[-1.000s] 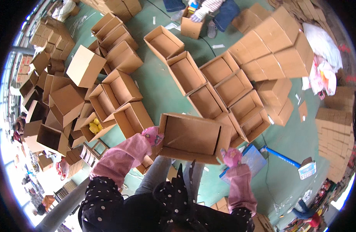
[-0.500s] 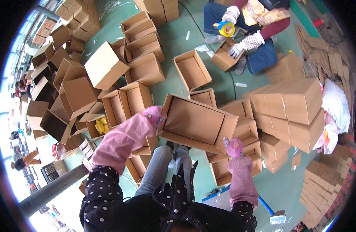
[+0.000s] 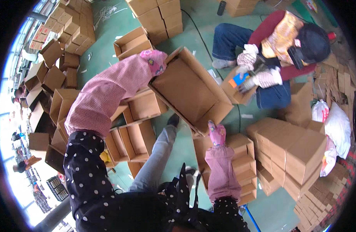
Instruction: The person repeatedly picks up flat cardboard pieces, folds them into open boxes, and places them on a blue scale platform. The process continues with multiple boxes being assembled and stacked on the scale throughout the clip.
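Note:
An open, empty cardboard box (image 3: 187,87) hangs tilted between my hands, its inside facing up toward me. My left hand (image 3: 154,62), in a pink flowered glove, is closed on its far left edge. At the near right corner, my right hand (image 3: 217,133), gloved alike, grips the rim; its fingers on the outer side are partly hidden. Beneath and beside the held box, more open boxes stand on the green floor: a group (image 3: 137,141) by my left leg and a row (image 3: 239,166) under my right forearm.
Ahead on the right, a seated co-worker (image 3: 278,46) works a tape dispenser (image 3: 239,79) on a carton (image 3: 239,91). Closed cartons (image 3: 288,145) are stacked at the right, with white sacks (image 3: 337,129) beyond. Jumbled open boxes (image 3: 62,104) fill the left. A dark cable (image 3: 203,36) crosses the floor.
Both hands have carried the box forward, and it is turned more steeply. My legs have moved apart in a step. The co-worker's tape dispenser has come down onto the carton.

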Demonstrator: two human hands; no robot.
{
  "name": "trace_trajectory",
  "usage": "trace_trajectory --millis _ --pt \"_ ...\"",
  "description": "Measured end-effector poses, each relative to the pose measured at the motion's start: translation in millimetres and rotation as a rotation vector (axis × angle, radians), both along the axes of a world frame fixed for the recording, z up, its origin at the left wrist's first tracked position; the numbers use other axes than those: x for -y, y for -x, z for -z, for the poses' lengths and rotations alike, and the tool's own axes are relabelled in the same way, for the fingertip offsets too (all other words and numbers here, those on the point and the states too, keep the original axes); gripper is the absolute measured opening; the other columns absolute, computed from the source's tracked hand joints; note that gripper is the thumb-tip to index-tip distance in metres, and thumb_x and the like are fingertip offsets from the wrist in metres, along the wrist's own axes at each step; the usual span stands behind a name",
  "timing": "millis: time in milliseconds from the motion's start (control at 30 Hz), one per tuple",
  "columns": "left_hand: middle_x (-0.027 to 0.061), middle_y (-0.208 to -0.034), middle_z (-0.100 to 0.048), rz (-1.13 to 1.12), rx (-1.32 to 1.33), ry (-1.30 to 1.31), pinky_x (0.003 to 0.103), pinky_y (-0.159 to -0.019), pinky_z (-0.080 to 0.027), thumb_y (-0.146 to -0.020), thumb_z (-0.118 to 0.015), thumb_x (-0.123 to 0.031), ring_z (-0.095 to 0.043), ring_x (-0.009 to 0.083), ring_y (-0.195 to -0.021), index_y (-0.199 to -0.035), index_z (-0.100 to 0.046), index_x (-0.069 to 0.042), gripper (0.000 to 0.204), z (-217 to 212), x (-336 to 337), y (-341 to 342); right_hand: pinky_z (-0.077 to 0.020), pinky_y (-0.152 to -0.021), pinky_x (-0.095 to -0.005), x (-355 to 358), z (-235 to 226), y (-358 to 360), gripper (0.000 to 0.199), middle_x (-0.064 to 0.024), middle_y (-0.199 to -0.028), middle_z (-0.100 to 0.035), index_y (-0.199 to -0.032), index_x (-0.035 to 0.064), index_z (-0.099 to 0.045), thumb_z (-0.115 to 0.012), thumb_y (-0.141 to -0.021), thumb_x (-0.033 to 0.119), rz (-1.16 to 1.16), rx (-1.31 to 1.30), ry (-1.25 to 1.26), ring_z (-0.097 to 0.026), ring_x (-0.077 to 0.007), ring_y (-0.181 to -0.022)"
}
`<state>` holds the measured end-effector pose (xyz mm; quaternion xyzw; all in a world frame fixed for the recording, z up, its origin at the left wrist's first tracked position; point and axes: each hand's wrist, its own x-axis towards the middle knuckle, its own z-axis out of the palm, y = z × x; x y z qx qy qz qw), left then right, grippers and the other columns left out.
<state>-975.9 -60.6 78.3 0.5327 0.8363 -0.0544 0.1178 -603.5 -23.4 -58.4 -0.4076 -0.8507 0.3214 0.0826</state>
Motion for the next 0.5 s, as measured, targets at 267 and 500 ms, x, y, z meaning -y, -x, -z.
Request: trace_trajectory --millis 267,500 --pt "0.006 -0.064 -0.055 -0.055 0.233 0.09 0.031 -0.053 -0.044 -0.075 -0.048 -0.021 -0.054 0.0196 -0.059 -0.085 -0.053 -0.011 0.016 74 -105 105 -0.0377 -0.037 -0.0259 -63 101 147 0.042 -0.0059 -0.05 -0.053 -0.057 0.005 -0.053 -0.055 -0.073 0.044 0.376 -0.024 0.779 -0.049 -0.0152 -0.04" --pt "0.0031 -0.061 -0.053 -0.513 0.549 -0.15 0.027 -0.047 -0.041 -0.078 -0.048 -0.022 -0.05 0.0152 -0.053 -0.095 -0.053 -0.012 0.02 204 -139 113 -0.0417 -0.043 -0.0307 -76 200 151 0.047 -0.0078 -0.045 -0.054 -0.054 0.0033 -0.054 -0.042 -0.078 0.041 0.534 0.309 0.838 -0.054 -0.0166 -0.042"
